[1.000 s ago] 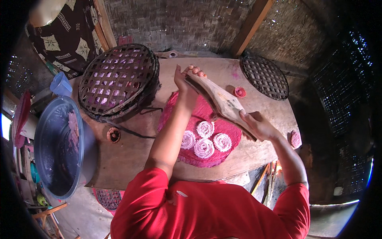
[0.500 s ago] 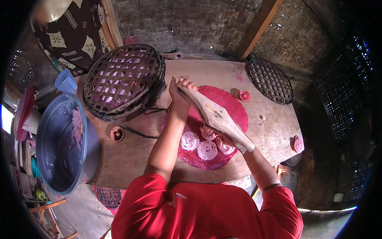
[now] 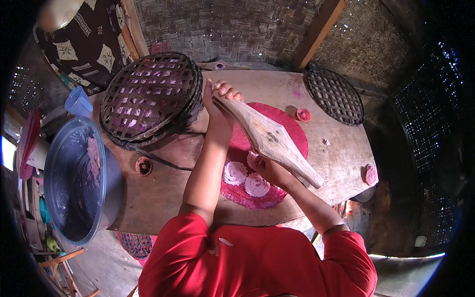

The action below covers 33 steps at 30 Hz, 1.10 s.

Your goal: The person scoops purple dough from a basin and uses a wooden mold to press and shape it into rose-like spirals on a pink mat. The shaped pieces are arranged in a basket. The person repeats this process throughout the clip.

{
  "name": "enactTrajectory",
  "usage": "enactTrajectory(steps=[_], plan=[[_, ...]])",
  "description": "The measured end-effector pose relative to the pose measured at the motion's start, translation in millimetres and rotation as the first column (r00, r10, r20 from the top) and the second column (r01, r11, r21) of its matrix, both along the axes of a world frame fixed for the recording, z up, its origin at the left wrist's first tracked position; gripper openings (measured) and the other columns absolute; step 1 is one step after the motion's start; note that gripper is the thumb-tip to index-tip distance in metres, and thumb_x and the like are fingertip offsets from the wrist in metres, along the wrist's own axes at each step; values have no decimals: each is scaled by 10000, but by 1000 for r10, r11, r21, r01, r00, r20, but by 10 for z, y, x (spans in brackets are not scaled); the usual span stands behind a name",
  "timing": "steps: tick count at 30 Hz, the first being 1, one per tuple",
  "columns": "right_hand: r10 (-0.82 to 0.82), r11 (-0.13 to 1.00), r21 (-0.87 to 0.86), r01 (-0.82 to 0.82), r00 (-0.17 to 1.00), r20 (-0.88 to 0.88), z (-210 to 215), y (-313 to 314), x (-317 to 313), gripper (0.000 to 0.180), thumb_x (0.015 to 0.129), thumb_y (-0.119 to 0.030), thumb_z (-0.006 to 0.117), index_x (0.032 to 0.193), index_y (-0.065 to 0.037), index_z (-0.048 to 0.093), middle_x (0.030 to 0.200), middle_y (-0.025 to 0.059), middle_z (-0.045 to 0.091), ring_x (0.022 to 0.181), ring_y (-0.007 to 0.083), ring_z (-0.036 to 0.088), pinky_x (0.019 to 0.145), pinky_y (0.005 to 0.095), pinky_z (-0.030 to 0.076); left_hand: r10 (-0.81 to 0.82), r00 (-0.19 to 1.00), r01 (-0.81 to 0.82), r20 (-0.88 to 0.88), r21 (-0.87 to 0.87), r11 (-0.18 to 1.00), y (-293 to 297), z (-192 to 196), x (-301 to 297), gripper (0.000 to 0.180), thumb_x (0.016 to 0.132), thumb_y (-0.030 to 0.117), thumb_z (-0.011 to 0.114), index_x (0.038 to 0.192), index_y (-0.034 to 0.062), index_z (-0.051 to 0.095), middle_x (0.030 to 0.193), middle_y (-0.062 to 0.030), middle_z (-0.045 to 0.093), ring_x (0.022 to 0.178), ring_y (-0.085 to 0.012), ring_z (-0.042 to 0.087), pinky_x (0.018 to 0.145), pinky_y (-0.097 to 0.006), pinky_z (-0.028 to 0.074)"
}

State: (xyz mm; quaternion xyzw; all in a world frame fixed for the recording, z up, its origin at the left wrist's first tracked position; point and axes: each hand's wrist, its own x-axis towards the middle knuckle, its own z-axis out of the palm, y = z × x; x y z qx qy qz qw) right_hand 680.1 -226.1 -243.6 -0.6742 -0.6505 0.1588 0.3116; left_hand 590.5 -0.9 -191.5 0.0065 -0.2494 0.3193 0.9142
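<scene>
My left hand (image 3: 225, 94) is wrapped around the upper end of a long, carved wooden tool (image 3: 269, 136), wide in the middle with tapered ends. It slants down to the right above a round red sheet (image 3: 292, 123). Beneath its middle is my right hand (image 3: 272, 172), fingers curled together at a pale pink coil (image 3: 251, 159); the tool partly hides the fingertips, so what they grip is unclear. Two more coils of pink strands, a left one (image 3: 235, 172) and a nearer one (image 3: 257, 185), lie on the sheet.
Stacked round woven trays (image 3: 148, 99) stand left on the wooden table (image 3: 336, 158). Beside it are a large blue tub (image 3: 111, 183) and a blue cup (image 3: 78, 102). Two small bowls, one dark inside (image 3: 144, 166) and one red (image 3: 303, 115), flank the sheet; another woven tray (image 3: 334, 96) lies far right.
My right hand has shifted left and up, toward the coil at the tool's middle. The tool's upper end has moved slightly left and up with my left hand.
</scene>
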Motion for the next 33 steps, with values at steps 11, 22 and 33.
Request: enactTrajectory(steps=[11,22,33], plan=[[-367,805,-550,-224,540,-757,1254,-957,1218,691,999,-625,229,1093,-38,582,693,76,603,554,143,582,481,289,461,125,919,-71,-373,156,985,-446,115,900,574,933,671,392,791,128,516,682,0,525,672,-192,541,787,-394,449],[-593,629,-758,176,738,-321,1485,-1122,1201,748,954,-710,225,867,-65,594,554,32,530,453,127,511,407,297,392,-140,944,86,-299,-188,978,-668,-333,1447,675,947,682,213,738,103,491,618,-25,468,597,-210,476,687,-413,422],[-644,562,-734,381,758,-100,1805,-1179,1041,709,991,-640,257,855,-40,610,556,37,535,411,126,495,384,288,393,-225,844,82,-487,-298,951,-806,151,1335,506,971,552,265,746,146,466,613,17,455,562,-179,465,665,-380,415]])
